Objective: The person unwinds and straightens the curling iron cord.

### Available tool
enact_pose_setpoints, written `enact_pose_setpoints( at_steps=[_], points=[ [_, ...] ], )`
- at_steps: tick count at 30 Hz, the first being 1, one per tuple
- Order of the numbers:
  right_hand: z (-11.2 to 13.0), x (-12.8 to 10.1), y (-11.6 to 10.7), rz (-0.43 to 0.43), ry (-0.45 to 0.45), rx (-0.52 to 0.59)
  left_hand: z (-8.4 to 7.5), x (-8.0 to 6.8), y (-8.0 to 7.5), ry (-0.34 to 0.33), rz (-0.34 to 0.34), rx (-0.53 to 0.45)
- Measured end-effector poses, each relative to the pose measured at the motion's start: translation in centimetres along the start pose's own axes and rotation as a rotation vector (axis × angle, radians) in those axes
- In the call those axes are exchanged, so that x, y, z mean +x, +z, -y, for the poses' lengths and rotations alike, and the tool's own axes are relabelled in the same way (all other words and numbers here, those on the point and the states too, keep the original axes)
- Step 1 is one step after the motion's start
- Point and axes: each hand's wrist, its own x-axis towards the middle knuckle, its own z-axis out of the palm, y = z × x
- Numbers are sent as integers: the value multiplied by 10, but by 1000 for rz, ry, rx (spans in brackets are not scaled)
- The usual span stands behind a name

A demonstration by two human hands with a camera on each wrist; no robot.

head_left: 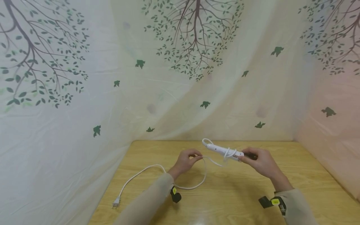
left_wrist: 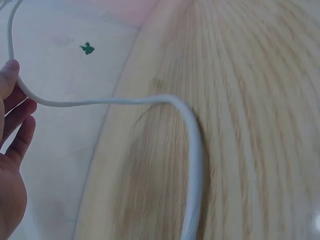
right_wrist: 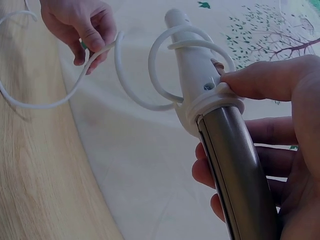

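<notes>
A curling iron with a white handle (head_left: 219,150) and a dark metal barrel (right_wrist: 239,165) is held up over the table by my right hand (head_left: 262,162). In the right wrist view the thumb lies on the handle near the collar, and the fingers wrap behind the barrel. Loops of the white cord (head_left: 191,188) go around the handle. To the left of it, my left hand (head_left: 186,161) pinches the cord between thumb and fingertips. From there the cord hangs in a curve and runs left along the table to a two-pin plug (head_left: 116,201).
The wooden table (head_left: 225,200) ends at a back edge against a pale curtain (head_left: 180,118) printed with trees and green birds. The curtain also lines both sides. A small camera is strapped to each wrist.
</notes>
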Motion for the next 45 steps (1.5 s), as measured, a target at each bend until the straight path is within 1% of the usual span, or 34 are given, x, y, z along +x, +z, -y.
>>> enact_pose_setpoints(
  at_steps=[5,11,17,21,23,26,29,33,40,45],
  points=[
    [1,-3,-1,11,-8,25,11,-6,-16,-30,-3,73],
    [3,-7,0,38,-55,37,18,-12,-31,-105,-6,165],
    [2,-10,1,96,-111,76,19,-6,-47,-195,-34,179],
    [1,-11,2,133,-125,100,18,1,-57,-234,-58,187],
    [1,-11,3,150,-129,108,18,4,-62,-240,-74,188],
    [0,-12,4,172,-148,113,18,8,-68,-213,-104,188],
    [-2,-13,6,203,-163,125,16,10,-73,-147,-132,183],
    [-5,-14,8,245,-160,114,11,12,-79,-68,-158,206],
    [-15,-12,9,264,-137,51,-1,16,-89,-27,-194,190],
    [-24,-11,10,252,-95,-7,-11,19,-92,28,-224,159]
  ],
)
